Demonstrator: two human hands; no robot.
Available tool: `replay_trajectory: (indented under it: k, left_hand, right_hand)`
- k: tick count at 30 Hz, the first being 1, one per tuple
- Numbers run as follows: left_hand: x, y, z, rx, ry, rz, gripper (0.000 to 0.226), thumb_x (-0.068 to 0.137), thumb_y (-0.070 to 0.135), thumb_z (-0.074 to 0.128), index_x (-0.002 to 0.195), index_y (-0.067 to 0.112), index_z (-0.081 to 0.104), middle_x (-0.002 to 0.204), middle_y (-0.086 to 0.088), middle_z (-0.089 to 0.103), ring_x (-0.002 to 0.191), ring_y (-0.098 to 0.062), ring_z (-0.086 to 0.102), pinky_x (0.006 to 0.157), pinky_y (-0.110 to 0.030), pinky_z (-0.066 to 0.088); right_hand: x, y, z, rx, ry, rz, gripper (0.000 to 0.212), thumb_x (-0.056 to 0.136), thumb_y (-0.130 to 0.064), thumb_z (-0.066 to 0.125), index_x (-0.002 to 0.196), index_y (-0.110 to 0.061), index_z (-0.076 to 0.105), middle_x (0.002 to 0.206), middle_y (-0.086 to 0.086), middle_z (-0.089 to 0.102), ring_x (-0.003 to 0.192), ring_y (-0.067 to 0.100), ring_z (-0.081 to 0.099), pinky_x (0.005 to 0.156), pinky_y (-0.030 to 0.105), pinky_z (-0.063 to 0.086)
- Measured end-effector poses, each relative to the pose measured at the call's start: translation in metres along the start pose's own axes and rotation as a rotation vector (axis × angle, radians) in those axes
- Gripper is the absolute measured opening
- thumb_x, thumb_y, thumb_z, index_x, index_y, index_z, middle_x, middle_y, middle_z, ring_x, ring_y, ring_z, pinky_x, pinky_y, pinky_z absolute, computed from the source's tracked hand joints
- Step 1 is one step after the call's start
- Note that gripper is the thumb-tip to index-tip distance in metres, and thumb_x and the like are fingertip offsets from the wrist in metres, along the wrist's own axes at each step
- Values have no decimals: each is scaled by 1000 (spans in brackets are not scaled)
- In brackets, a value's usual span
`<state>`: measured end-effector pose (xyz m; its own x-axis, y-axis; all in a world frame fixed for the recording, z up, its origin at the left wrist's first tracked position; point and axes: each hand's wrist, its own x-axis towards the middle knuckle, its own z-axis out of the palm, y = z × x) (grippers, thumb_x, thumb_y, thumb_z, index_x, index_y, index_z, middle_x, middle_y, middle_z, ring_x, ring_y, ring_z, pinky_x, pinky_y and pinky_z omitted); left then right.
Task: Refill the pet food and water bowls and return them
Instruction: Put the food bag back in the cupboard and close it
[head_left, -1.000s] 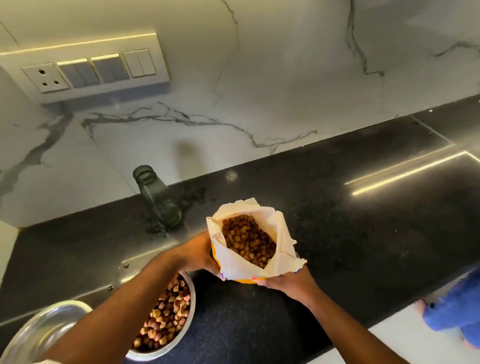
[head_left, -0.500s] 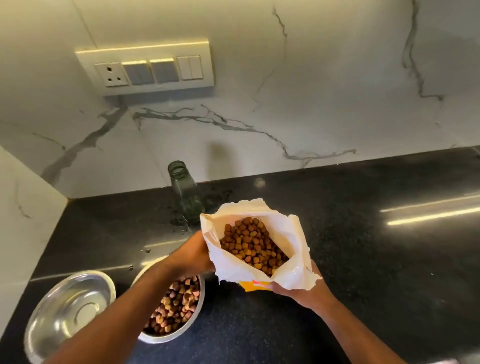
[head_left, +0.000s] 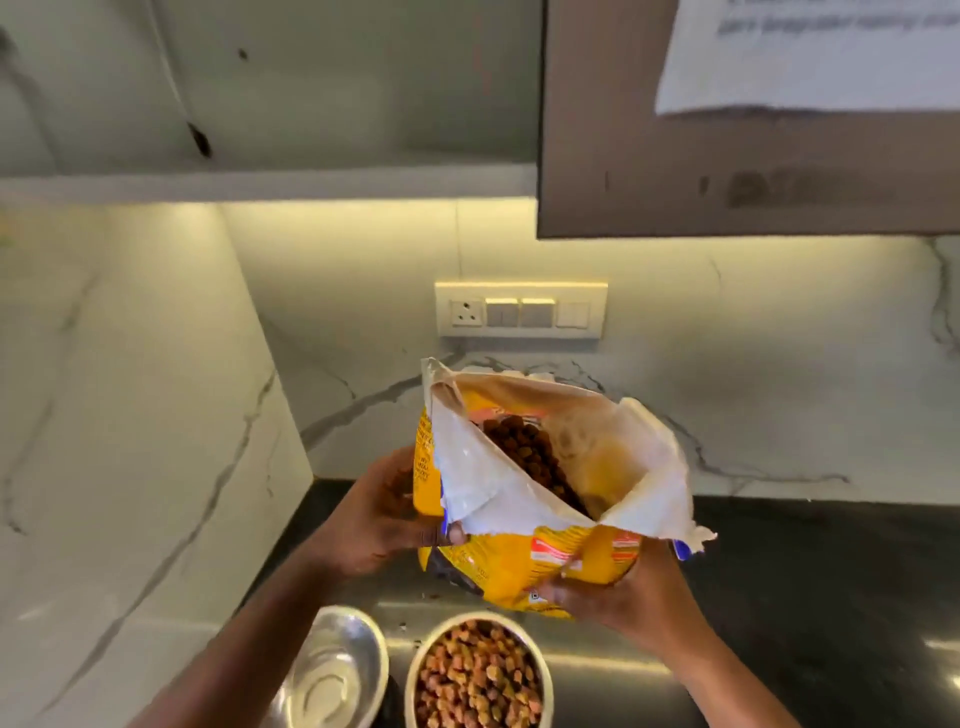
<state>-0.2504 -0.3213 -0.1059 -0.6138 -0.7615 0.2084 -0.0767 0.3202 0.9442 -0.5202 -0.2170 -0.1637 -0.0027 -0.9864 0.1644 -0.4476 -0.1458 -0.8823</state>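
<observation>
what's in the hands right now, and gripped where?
Both hold the open kibble bag above the counter. Left hand grips its left side below the folded-down top; right hand grips its lower right front. Neither bowl is held.

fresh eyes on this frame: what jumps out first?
The open yellow kibble bag, held up at centre by the left hand and the right hand. Below it on the black counter, a steel bowl of kibble sits right of a second steel bowl.
</observation>
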Motion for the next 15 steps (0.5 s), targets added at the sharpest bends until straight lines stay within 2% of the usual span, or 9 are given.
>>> replay_trajectory:
  k: [2,3,4,6,8,11,13,15]
  left_hand:
    - [-7,13,-22,-20,41,45,57,72,-12,75,114,26,73,113,-2,76,105,-16,71,87,-30,56]
    - [-11,17,-33,-29,62,73,55,72,-10,76,115,24,72,116,-5,75,108,-19,70,89,-32,56]
    - [-13,23,-43,-42,89,101,53,73,-8,77,117,22,71,119,-8,74,110,-22,70,90,-34,56]
    - [-17,34,-61,-81,130,143,52,73,2,80,121,18,69,122,-15,72,114,-31,69,90,-37,57]
    - [-19,47,-77,-104,148,193,51,73,7,79,122,16,69,120,-18,72,111,-34,70,87,-39,59]
    - [-19,71,-97,-94,196,272,48,77,-1,69,114,29,74,113,-11,76,103,-27,74,81,-34,60]
    - [-19,90,-110,-89,214,319,53,79,-3,62,116,33,74,119,-9,74,110,-27,71,87,-34,59]
    - [-16,109,-121,-64,225,382,50,81,2,65,118,36,72,124,-7,73,114,-26,70,90,-32,58]
  right_hand:
    - [15,-20,9,-10,34,-97,44,70,-23,96,111,-27,80,107,-10,80,107,12,75,92,30,59]
    - [21,-33,12,-22,31,-149,47,71,-26,97,114,-24,79,110,-7,80,108,15,75,93,37,60]
    - [27,-47,13,-27,42,-185,50,71,-33,97,117,-27,77,112,-7,79,110,15,74,94,40,60]
    - [39,-78,17,8,51,-204,54,71,-46,93,120,-41,73,114,-11,78,111,12,73,96,35,59]
    - [47,-106,21,-9,64,-259,56,70,-48,91,122,-43,70,115,-15,78,110,9,73,95,32,59]
    - [60,-141,24,8,95,-312,64,69,-53,90,126,-35,68,117,-13,77,110,11,74,95,43,60]
    - [65,-165,24,15,111,-352,62,68,-56,90,125,-42,68,117,-14,77,109,12,74,95,47,60]
    - [71,-187,21,17,134,-399,64,65,-62,89,123,-48,67,116,-16,77,109,10,74,97,48,59]
